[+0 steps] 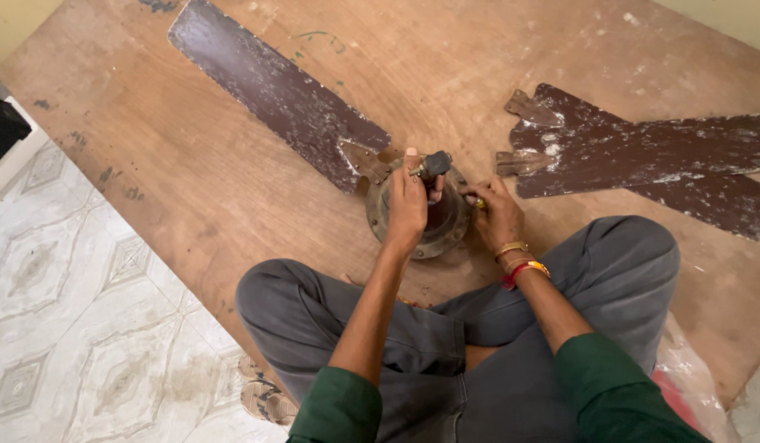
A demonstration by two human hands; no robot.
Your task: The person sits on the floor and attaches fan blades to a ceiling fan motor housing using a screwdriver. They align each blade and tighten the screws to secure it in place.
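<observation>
On the wooden board (191, 189), between the crossed legs, sits a round ceiling fan motor (425, 221). Left hand (406, 209) lies over its top, fingers curled around the dark central stem (435, 164). Right hand (499, 215) rests at the motor's right rim, fingers pinched on a small tool (478, 201), possibly a screwdriver. One brown blade (273, 90) remains attached; two loose blades (642, 156) lie crossed nearby.

Both forearms reach forward from green sleeves over crossed legs. The left hand (406, 209) lies palm-down, fingers curled in a closed grip. The right hand (496, 215), bangles at the wrist, pinches with bent fingers.
</observation>
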